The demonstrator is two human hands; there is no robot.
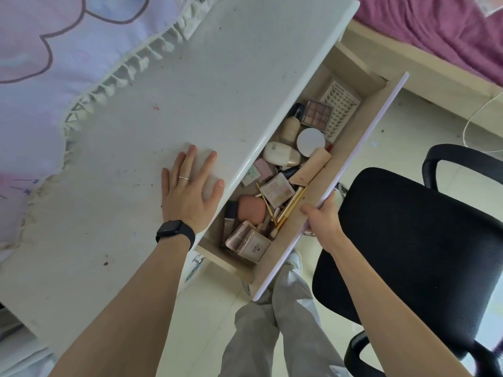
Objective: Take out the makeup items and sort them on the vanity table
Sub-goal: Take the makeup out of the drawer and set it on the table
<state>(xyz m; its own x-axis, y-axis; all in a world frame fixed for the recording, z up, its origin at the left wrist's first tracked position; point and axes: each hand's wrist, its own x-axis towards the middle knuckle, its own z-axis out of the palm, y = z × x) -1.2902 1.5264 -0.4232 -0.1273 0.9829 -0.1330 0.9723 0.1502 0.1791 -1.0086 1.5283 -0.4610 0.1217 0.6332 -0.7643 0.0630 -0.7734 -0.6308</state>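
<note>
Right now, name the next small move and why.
Probably release the right hand from the drawer and lift out the peach sponge: it is already open, the makeup still inside, and the left hand rests flat on the table.

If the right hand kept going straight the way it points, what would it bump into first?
Probably the gold-handled brushes, just inside the drawer front that the right hand grips, though they lie lower down.
</note>
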